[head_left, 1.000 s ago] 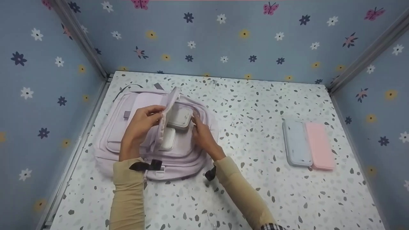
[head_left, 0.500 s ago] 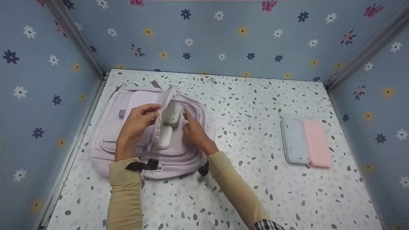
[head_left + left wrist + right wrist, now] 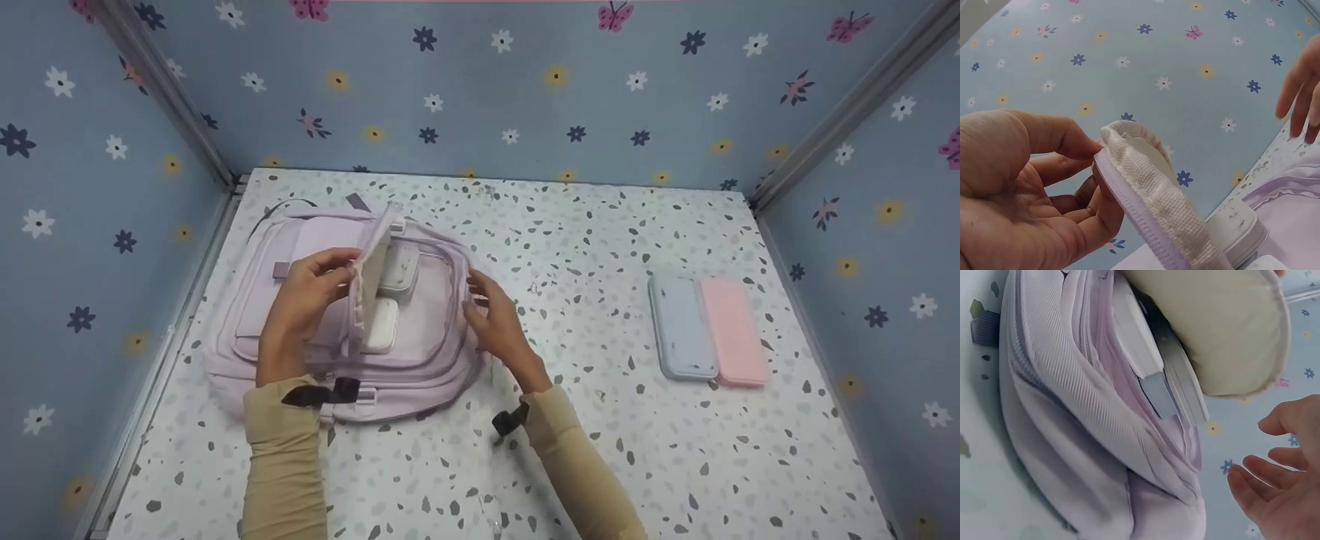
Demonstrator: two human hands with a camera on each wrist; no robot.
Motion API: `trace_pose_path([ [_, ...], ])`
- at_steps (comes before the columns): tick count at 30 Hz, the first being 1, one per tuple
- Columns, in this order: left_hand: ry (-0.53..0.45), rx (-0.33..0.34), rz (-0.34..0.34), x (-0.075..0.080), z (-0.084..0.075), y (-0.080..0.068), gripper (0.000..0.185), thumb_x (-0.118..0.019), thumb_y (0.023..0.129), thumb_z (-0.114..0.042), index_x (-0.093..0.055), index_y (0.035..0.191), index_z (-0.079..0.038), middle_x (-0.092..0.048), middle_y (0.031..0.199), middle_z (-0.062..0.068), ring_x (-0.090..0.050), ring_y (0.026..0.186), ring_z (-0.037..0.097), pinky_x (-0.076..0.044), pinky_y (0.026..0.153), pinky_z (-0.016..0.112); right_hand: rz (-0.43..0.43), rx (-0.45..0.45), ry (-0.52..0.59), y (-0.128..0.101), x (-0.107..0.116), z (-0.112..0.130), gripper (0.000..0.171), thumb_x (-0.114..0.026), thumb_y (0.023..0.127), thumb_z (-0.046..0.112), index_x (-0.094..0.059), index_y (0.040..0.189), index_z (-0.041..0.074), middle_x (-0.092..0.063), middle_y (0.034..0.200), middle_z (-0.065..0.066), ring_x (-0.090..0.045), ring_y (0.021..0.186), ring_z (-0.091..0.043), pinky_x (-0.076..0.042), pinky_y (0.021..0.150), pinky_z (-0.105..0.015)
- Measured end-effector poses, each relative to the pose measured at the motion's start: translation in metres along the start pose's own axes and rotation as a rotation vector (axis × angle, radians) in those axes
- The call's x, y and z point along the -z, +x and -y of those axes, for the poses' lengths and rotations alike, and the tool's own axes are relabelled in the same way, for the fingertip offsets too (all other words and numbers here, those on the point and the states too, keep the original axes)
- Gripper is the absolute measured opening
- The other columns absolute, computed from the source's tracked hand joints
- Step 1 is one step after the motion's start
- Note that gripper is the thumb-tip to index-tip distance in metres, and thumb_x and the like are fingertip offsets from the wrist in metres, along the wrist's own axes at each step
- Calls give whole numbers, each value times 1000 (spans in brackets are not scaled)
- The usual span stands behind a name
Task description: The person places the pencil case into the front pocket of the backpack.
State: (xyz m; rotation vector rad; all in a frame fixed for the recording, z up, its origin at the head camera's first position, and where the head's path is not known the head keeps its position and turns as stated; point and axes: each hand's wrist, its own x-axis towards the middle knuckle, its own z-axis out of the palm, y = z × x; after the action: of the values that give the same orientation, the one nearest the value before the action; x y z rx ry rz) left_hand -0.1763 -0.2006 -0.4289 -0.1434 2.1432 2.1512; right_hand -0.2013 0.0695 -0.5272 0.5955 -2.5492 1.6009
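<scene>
A pale lilac backpack (image 3: 259, 304) lies on the table with its front pocket unzipped. My left hand (image 3: 304, 296) pinches the edge of the pocket's flap (image 3: 1157, 208) between thumb and fingers and holds it up, its cream lining showing. Two whitish rounded cases sit in the pocket: an upper case (image 3: 400, 268) with small marks on its top, and a lower white case (image 3: 381, 328). The flap hides their left ends. In the right wrist view a grey-blue edge (image 3: 1158, 395) shows between them. My right hand (image 3: 499, 319), fingers loosely bent, is beside the backpack's right edge, holding nothing.
A light blue case (image 3: 684, 328) and a pink case (image 3: 735, 331) lie side by side on the right of the speckled table (image 3: 570, 300). Flower-patterned walls (image 3: 480, 97) enclose the back and both sides. A dark strap loop (image 3: 281, 208) sticks out behind the backpack.
The upper case has slid left, deeper under the flap. My right hand has let go of it and moved right, out of the pocket. My left hand keeps holding the flap.
</scene>
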Motion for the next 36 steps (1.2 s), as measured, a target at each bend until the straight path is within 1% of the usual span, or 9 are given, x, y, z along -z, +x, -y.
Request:
trace_pose_path([
  [2, 6, -1, -4, 3, 1, -1, 33, -49, 95, -2, -52, 126, 9, -57, 104, 1, -57, 95, 11, -53, 82, 22, -24, 13, -12, -7, 6, -3, 49, -55, 93, 4, -41, 139, -4, -54, 130, -24, -55, 118, -35, -48, 98, -43],
  [6, 20, 3, -25, 10, 2, -4, 33, -49, 96, -4, -52, 126, 9, -57, 103, 0, -58, 93, 10, -53, 81, 21, -62, 14, -71, -21, 20, -8, 47, -55, 93, 7, -43, 138, -1, -54, 129, -21, -55, 118, -32, -48, 98, -45],
  [11, 34, 19, -51, 17, 0, -6, 34, -49, 96, -6, -51, 127, 8, -57, 104, -1, -59, 92, 9, -52, 80, 19, -133, 0, -134, -38, 39, -17, 46, -57, 93, 5, -45, 137, 0, -55, 129, -18, -56, 117, -28, -48, 97, -43],
  [17, 5, 2, -62, 24, 1, -8, 33, -51, 96, -6, -52, 126, 7, -59, 102, -2, -59, 92, 9, -52, 79, 19, -222, -27, -187, -54, 62, -29, 48, -58, 91, 5, -45, 137, 0, -55, 131, -16, -56, 118, -28, -48, 99, -42],
  [24, -30, -16, -56, 27, 3, -9, 28, -52, 96, -6, -55, 122, 4, -61, 100, -3, -60, 91, 8, -53, 79, 19, -287, -62, -203, -69, 84, -42, 49, -61, 90, 5, -46, 136, 0, -55, 131, -18, -56, 117, -29, -47, 98, -45],
  [28, -21, -18, -57, 27, 4, -10, 28, -51, 96, -5, -54, 122, 5, -60, 100, -3, -60, 90, 8, -53, 79, 19, -311, -88, -209, -76, 96, -46, 50, -62, 90, 7, -46, 136, 0, -53, 133, -17, -55, 118, -30, -46, 100, -44],
  [36, -10, -20, -58, 27, 4, -10, 30, -51, 96, -6, -54, 123, 6, -60, 101, -3, -60, 91, 8, -53, 80, 19, -367, -135, -205, -87, 118, -55, 51, -64, 89, 6, -46, 136, -2, -54, 131, -19, -54, 118, -32, -45, 100, -45],
])
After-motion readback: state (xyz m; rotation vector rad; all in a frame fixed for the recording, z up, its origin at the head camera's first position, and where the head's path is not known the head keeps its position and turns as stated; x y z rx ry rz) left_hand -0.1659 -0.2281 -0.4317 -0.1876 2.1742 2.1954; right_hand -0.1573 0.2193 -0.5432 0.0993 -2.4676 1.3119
